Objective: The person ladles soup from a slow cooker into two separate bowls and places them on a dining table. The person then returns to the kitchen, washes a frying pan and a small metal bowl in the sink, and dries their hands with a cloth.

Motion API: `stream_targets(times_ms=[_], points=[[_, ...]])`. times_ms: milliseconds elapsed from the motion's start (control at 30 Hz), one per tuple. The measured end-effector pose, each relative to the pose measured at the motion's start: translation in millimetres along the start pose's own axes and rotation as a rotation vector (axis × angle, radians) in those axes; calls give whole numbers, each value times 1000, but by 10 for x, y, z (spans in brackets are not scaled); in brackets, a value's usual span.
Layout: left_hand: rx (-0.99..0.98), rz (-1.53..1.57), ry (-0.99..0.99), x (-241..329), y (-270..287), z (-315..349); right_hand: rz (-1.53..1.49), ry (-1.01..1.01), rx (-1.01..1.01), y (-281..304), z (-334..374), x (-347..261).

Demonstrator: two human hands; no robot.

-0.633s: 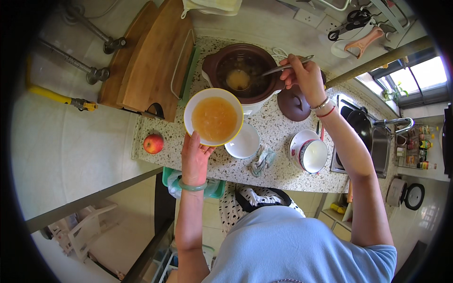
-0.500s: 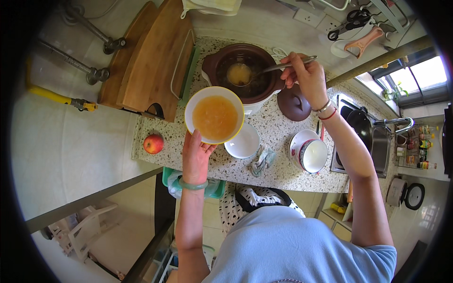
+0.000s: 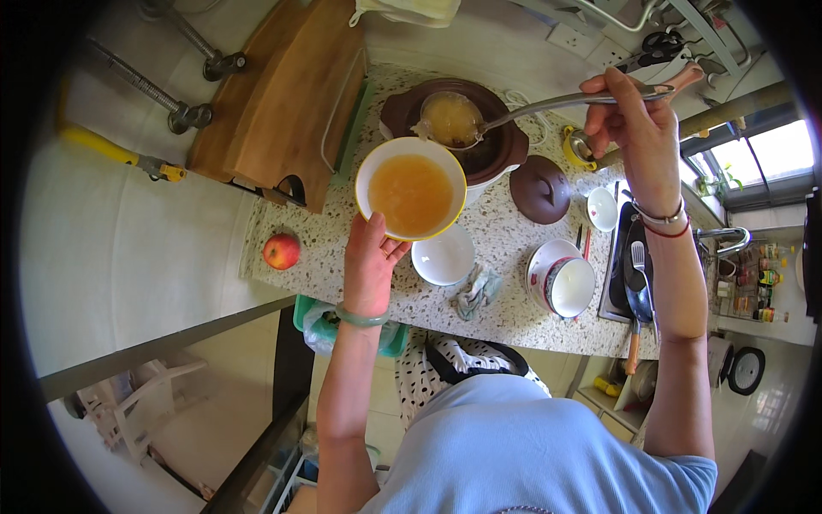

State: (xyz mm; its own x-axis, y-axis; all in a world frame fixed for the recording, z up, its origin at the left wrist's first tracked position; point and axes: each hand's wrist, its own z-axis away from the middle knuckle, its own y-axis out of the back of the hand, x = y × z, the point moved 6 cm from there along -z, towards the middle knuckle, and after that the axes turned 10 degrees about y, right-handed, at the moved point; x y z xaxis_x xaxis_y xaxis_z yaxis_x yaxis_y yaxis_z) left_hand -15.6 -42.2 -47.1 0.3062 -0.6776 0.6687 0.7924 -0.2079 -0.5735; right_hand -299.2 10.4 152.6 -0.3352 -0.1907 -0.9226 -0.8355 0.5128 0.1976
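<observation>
My left hand [image 3: 370, 261] holds up a white bowl with a yellow rim [image 3: 411, 188], filled with orange-yellow soup, just in front of a dark brown clay pot [image 3: 501, 137]. My right hand [image 3: 632, 120] grips the long handle of a metal ladle [image 3: 451, 118]. The ladle's bowl is full of the same pale soup and hangs over the pot, just behind the rim of the held bowl. The pot's brown lid [image 3: 541, 188] lies on the speckled counter [image 3: 342, 248] to the right.
An empty white bowl [image 3: 443, 255], a crumpled cloth [image 3: 476, 289], a white mug on a patterned plate [image 3: 565, 283] and a small cup [image 3: 602, 209] stand on the counter. A red apple [image 3: 281, 251] sits at its left edge. Wooden cutting boards [image 3: 287, 103] lean behind. Stove with spatula [image 3: 638, 274] at right.
My right hand has lifted the ladle out of the pot, now full of soup, and brought it above the pot towards the held bowl. The left hand keeps the bowl steady.
</observation>
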Motion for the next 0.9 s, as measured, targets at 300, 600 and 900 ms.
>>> stream_targets(times_ms=[300, 600, 900], points=[[-7, 1, -8, -26, -38, -1, -10, 79, -241, -433, 444, -59], [-33, -10, -33, -4, -58, 81, 579, 1134, -646, -766, 1081, -378], [-46, -4, -24, -17, -2, 53, 425, 694, -287, -338, 755, -182]])
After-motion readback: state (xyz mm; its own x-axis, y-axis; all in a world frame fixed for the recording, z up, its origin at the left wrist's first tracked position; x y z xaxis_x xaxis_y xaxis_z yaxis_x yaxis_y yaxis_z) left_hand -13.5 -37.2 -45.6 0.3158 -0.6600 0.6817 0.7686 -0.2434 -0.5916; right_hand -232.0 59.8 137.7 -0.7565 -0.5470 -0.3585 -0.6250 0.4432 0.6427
